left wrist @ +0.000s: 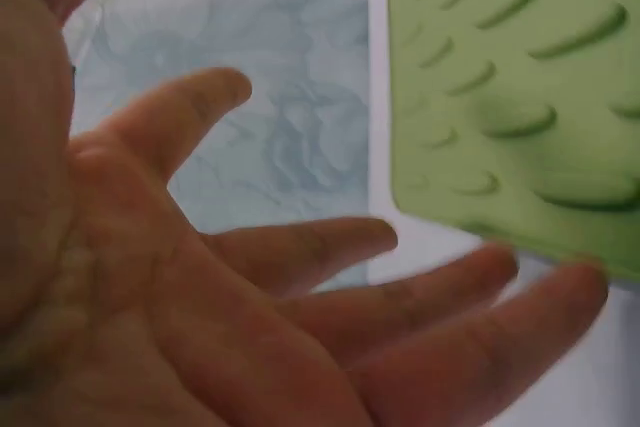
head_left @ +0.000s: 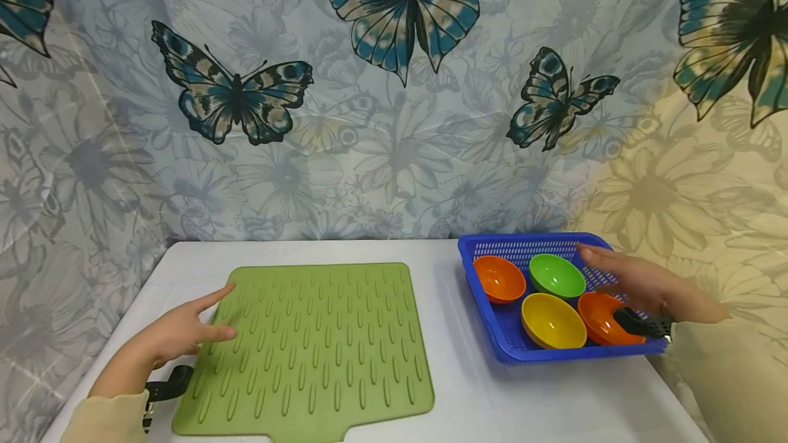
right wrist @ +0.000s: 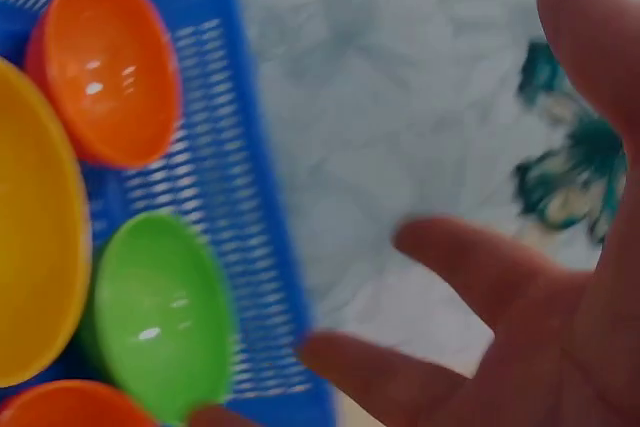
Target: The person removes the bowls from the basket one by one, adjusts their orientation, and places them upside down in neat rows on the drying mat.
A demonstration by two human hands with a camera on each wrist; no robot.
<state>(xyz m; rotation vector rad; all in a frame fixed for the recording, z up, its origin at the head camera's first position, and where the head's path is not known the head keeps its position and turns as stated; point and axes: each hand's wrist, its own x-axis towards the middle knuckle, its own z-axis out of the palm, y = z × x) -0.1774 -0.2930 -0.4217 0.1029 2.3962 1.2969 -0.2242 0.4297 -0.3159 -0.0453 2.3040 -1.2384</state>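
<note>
A green ridged mat (head_left: 308, 347) lies flat on the white table. At its left edge is my left hand (head_left: 178, 333), fingers spread and nothing in its grasp; contact with the mat cannot be told. A blue plastic basket (head_left: 505, 353) stands on the right. In it sit an orange bowl (head_left: 500, 279), a green bowl (head_left: 557, 275), a yellow bowl (head_left: 554, 321) and a second orange bowl (head_left: 606, 320). My right hand (head_left: 640, 282) hovers over the basket's right side, its fingers extended and holding nothing. In the right wrist view, the green bowl (right wrist: 160, 317) is nearest its fingertips.
White tabletop (head_left: 452, 388) shows between mat and basket. Behind the table hangs a cloth (head_left: 400, 176) printed with flowers and butterflies. A black strap piece (head_left: 169, 383) sits at the left wrist, and another (head_left: 643, 325) at the right wrist overlaps the nearer orange bowl.
</note>
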